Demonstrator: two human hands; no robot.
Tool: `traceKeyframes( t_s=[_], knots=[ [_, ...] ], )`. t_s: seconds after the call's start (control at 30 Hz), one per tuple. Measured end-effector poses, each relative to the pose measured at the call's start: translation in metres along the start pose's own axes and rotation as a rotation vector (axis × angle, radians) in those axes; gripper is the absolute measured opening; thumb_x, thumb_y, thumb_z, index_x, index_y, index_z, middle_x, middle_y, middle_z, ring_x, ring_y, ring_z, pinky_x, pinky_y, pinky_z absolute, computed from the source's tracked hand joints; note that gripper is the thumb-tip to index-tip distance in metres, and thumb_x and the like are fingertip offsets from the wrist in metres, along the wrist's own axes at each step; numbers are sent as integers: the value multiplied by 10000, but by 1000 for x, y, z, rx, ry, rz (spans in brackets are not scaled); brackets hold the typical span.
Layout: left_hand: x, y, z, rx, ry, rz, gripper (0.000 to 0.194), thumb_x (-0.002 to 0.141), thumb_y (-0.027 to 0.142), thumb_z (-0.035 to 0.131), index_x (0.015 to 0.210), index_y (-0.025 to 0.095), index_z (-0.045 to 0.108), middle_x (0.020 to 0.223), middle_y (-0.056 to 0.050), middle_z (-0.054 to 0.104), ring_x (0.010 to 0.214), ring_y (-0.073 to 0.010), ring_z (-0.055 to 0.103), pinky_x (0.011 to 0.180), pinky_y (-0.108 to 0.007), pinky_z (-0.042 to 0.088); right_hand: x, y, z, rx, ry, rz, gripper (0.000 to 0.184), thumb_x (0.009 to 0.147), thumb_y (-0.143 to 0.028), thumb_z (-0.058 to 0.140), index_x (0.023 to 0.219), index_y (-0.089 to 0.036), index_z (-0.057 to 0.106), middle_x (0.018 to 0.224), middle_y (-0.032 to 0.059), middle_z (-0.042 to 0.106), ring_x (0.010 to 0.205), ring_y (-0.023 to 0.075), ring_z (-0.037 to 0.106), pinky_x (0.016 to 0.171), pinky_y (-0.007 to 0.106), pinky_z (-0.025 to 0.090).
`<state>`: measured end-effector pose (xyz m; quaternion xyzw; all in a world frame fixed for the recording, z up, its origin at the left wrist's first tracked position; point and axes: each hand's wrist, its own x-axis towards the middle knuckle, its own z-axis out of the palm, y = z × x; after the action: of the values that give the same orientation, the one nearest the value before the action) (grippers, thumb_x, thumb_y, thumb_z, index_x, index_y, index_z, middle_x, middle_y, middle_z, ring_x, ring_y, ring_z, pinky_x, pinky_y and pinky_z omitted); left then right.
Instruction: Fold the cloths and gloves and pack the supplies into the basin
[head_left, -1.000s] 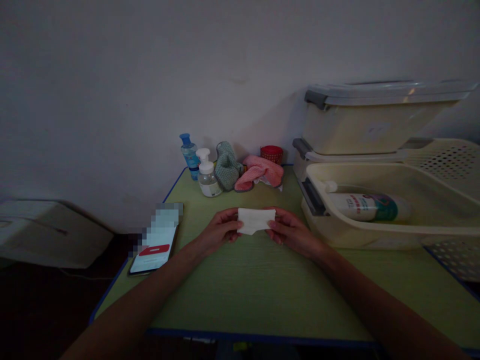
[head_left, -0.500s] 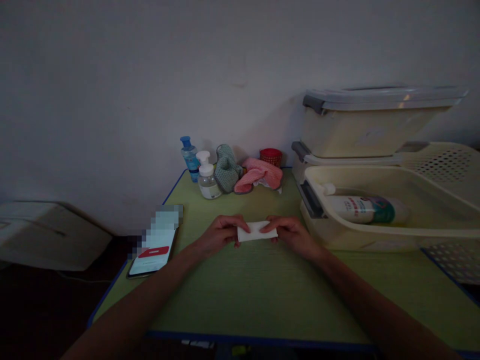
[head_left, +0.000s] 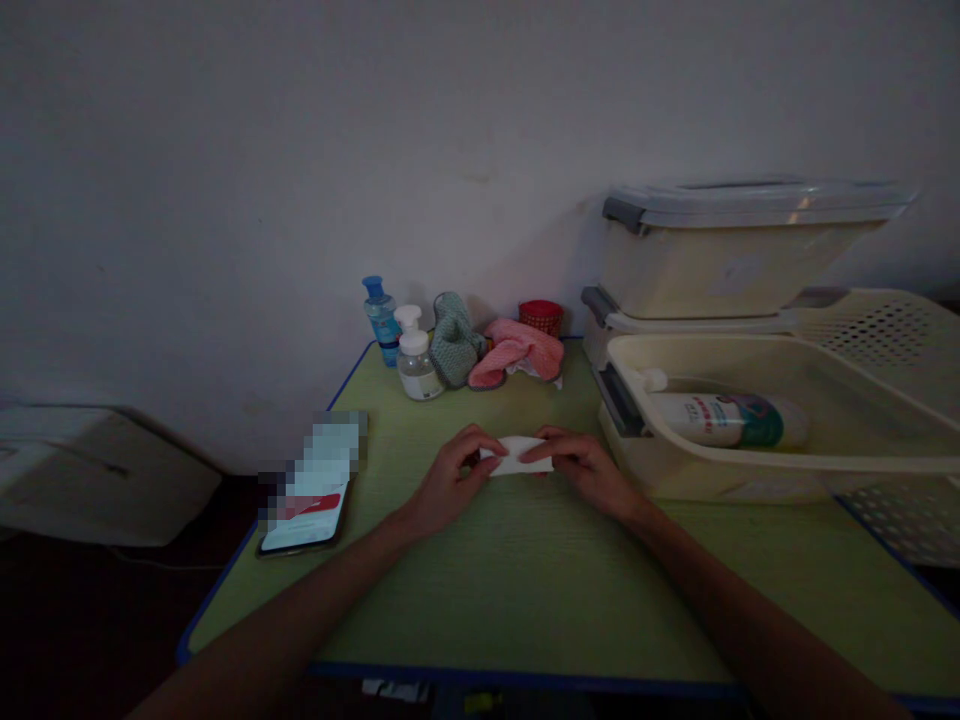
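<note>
A small folded white tissue is held between both hands above the middle of the green table. My left hand pinches its left end, with thumb and forefinger on it. At the right end, my right hand grips it with the thumb over its face. The fingers behind the tissue are mostly hidden.
A phone lies at the left. Along the wall stand a blue bottle, a pump bottle, a grey-green cloth, a pink cloth and a red basket. An open bin holds a spray bottle.
My left hand has shifted slightly right and turned, its thumb now on the tissue's lower left. The tissue looks shorter and a little higher. My right hand stays nearly in place.
</note>
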<state>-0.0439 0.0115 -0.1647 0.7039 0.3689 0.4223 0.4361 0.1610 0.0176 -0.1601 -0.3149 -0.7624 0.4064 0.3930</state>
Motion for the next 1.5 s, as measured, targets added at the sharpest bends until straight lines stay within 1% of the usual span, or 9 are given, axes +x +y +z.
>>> traceKeyframes(
  t_s=[0.13,0.33,0.4,0.53,0.73,0.93,1.3,1.4,1.5],
  knots=[
    [3,-10,3,-189,106,-154,448,701,219,617,1063,214,354,719,60,473,584,-83,475,537,-196,360,-1,-2,-2,-42,-15,59,277,756,-137,413,800,-191,681,885,50,570,865,170,555,797,322,407],
    [4,-10,5,-176,141,-188,475,652,215,651,1018,201,348,622,92,452,540,-75,454,526,-192,337,-4,-10,10,-253,41,16,108,811,-222,500,748,-184,579,1121,99,558,1041,209,520,896,374,386],
    [3,-8,5,-165,119,-183,480,653,221,655,1022,199,350,613,95,454,529,-73,452,530,-196,333,-5,-11,15,-360,88,-23,39,789,-194,541,809,-185,573,1059,102,591,1002,210,537,870,376,408],
    [1,-2,5,-154,66,-162,492,658,223,658,1037,198,346,615,93,467,537,-74,455,547,-202,337,-4,-15,19,-454,54,-10,240,775,-179,573,1014,-157,584,983,103,634,925,208,572,816,356,441],
    [-2,6,3,-119,-103,-134,502,661,164,645,1068,187,353,613,90,456,566,-74,445,559,-200,324,-5,-30,18,-329,-82,164,166,793,-222,560,890,-146,671,776,40,675,675,153,590,622,250,431],
    [-8,25,3,-38,-292,-73,513,712,148,616,1139,197,337,703,64,478,639,-86,484,620,-221,367,-10,-53,16,-285,-207,310,169,752,-187,565,593,-133,583,495,-60,414,481,76,386,448,194,252],
    [12,105,29,374,-477,245,469,807,238,545,1236,217,358,757,25,565,684,-126,527,643,-249,404,-38,-126,-25,-712,-194,363,55,760,-201,607,771,-160,640,697,56,653,628,171,580,552,248,333],
    [24,121,40,484,-414,394,514,792,335,579,1240,202,366,901,-28,601,820,-171,560,739,-297,426,-47,-139,-45,-823,-129,324,87,772,-161,556,788,-172,641,796,90,678,724,211,613,617,275,371],
    [35,130,53,433,-243,508,460,818,384,532,1203,177,389,1080,-87,574,999,-207,529,864,-344,405,-58,-146,-72,-885,-10,272,83,741,-147,553,756,-187,624,794,83,676,728,222,609,625,294,386]
  ],
)
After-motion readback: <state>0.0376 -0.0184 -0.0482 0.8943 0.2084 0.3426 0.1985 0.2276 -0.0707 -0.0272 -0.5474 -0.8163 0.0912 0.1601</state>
